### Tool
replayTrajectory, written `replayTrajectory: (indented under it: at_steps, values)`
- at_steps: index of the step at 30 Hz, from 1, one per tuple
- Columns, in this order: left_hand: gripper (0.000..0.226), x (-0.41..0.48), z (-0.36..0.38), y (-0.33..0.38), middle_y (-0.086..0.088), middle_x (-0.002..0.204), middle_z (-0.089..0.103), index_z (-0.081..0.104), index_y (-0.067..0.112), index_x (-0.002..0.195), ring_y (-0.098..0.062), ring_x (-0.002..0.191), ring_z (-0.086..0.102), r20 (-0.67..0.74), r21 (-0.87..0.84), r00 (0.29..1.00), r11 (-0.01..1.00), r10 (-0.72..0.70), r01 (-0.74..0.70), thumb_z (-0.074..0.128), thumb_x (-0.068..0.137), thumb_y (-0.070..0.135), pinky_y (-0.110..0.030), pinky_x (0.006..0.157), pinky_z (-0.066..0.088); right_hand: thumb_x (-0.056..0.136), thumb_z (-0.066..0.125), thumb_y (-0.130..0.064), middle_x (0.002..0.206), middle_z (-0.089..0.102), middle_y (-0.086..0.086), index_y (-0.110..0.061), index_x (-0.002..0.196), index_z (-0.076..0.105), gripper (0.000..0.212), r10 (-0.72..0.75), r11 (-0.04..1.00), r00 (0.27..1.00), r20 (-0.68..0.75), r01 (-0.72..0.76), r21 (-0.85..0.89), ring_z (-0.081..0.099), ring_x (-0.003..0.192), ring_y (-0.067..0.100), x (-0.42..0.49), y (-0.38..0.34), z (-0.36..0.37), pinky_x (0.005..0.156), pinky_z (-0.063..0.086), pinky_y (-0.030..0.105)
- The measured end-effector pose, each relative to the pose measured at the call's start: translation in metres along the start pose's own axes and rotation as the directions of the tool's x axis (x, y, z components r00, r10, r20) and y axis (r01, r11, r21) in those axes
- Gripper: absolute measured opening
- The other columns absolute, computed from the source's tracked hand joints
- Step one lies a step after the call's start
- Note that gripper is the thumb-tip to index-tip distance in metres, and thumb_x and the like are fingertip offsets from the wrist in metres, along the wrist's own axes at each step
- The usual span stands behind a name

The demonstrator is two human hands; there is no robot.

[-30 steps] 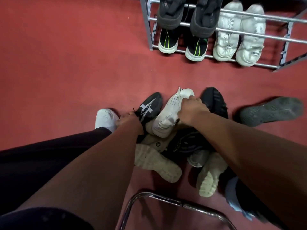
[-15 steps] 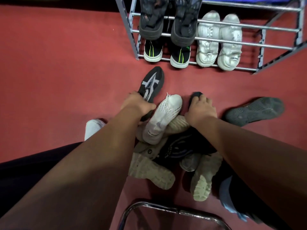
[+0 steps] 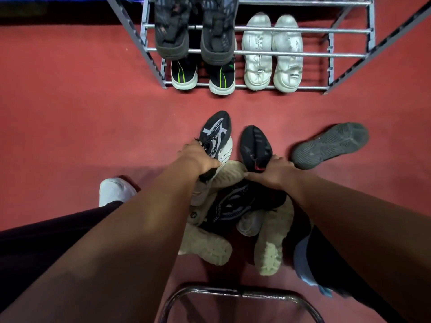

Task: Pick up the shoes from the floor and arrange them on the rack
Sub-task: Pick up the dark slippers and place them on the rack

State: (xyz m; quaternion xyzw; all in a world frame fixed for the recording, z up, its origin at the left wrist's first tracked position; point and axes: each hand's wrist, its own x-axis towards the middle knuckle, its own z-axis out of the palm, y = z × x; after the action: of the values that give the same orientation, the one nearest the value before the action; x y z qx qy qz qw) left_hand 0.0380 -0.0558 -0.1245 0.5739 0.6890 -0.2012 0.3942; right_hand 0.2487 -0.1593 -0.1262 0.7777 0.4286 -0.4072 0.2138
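While each hand's grip closes on a black shoe, left hand (image 3: 198, 157) and right hand (image 3: 277, 172), piled shoes (image 3: 233, 206) crowd below.

The metal shoe rack (image 3: 256, 53) at twelve o'clock is cut off by the top edge. The dark sandals (image 3: 196, 31) on it lose their toes there. Both forearms hide much of the shoe pile (image 3: 233, 206). Heel labels on the white sneakers (image 3: 271, 54) are unreadable.
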Motion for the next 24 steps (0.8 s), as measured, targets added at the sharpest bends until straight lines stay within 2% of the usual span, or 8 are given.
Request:
replayTrajectory:
  at_steps: [4,8,11,13,15,17,21,24]
  values:
    - [0.108,0.001,-0.002,0.007,-0.008,0.145,0.052,0.040,0.014,0.150,-0.031,0.133,0.053,0.034,0.010,0.999,1.000,-0.015,0.015,0.092,0.062,0.050,-0.042,0.111,0.045,0.060,0.076,-0.082,0.157,0.039,0.017,-0.003,0.158,0.022,0.137,-0.004,1.000,1.000,-0.015,0.004,-0.001,0.038,0.145,0.036,-0.001,0.000,0.005,0.116,0.037,0.043]
    - [0.112,-0.002,0.004,0.031,-0.016,0.151,0.037,0.027,0.005,0.156,-0.034,0.138,0.042,-0.048,0.211,0.993,0.970,-0.109,0.117,0.089,0.071,0.043,-0.043,0.113,0.042,0.060,0.075,-0.076,0.142,0.054,0.015,-0.008,0.148,0.038,0.117,-0.038,0.997,0.994,-0.103,0.045,0.066,0.050,0.132,0.034,0.000,0.001,0.004,0.107,0.046,0.043]
    - [0.071,-0.014,0.008,0.056,-0.015,0.140,0.038,0.037,0.004,0.142,-0.033,0.128,0.040,-0.277,0.325,0.956,0.946,0.100,-0.005,0.073,0.084,0.022,-0.040,0.105,0.040,0.067,0.067,-0.086,0.123,0.070,0.007,-0.022,0.131,0.061,0.091,-0.086,0.952,0.994,-0.060,0.100,0.289,0.066,0.114,0.027,0.002,0.018,-0.004,0.098,0.053,0.036]
    - [0.061,-0.020,0.012,0.073,-0.015,0.137,0.042,0.043,0.006,0.136,-0.033,0.125,0.042,-0.333,0.370,0.889,0.911,0.314,-0.183,0.072,0.083,0.020,-0.041,0.102,0.042,0.086,0.059,-0.075,0.119,0.074,0.007,-0.027,0.127,0.069,0.064,-0.069,0.902,0.991,-0.117,0.112,0.417,0.069,0.112,0.029,0.006,0.036,-0.012,0.097,0.054,0.036]
    - [0.056,-0.021,0.021,0.090,-0.014,0.136,0.047,0.049,0.006,0.134,-0.034,0.125,0.045,-0.224,0.342,0.859,0.863,0.460,-0.372,0.071,0.085,0.022,-0.043,0.102,0.046,0.097,0.054,-0.054,0.129,0.066,0.016,-0.026,0.132,0.065,0.046,0.067,0.918,0.961,-0.269,0.047,0.394,0.064,0.118,0.038,0.013,0.053,-0.019,0.100,0.051,0.041]
    - [0.051,-0.025,0.033,0.106,-0.012,0.135,0.050,0.054,0.011,0.133,-0.035,0.126,0.049,-0.052,0.243,0.843,0.826,0.535,-0.509,0.068,0.086,0.025,-0.046,0.104,0.048,0.095,0.053,-0.045,0.135,0.050,0.019,-0.026,0.138,0.053,0.047,0.202,0.947,0.925,-0.322,-0.101,0.304,0.059,0.115,0.046,0.020,0.067,-0.022,0.096,0.050,0.047]
    - [0.052,-0.031,0.066,0.115,-0.010,0.140,0.043,0.052,0.025,0.138,-0.038,0.124,0.049,0.178,0.320,0.832,0.768,0.526,-0.554,0.063,0.087,0.024,-0.051,0.100,0.051,0.088,0.058,-0.068,0.150,0.021,0.014,-0.042,0.147,0.034,0.068,0.379,0.924,0.885,-0.270,-0.347,0.161,0.048,0.123,0.046,0.030,0.075,-0.031,0.093,0.048,0.051]
    - [0.059,-0.029,0.083,0.105,-0.007,0.143,0.035,0.045,0.041,0.137,-0.038,0.126,0.045,0.258,0.345,0.857,0.786,0.447,-0.514,0.062,0.083,0.024,-0.055,0.101,0.049,0.088,0.053,-0.074,0.157,0.015,0.023,-0.028,0.152,0.031,0.081,0.439,0.888,0.879,-0.185,-0.392,0.240,0.043,0.136,0.044,0.045,0.079,-0.037,0.105,0.042,0.050]
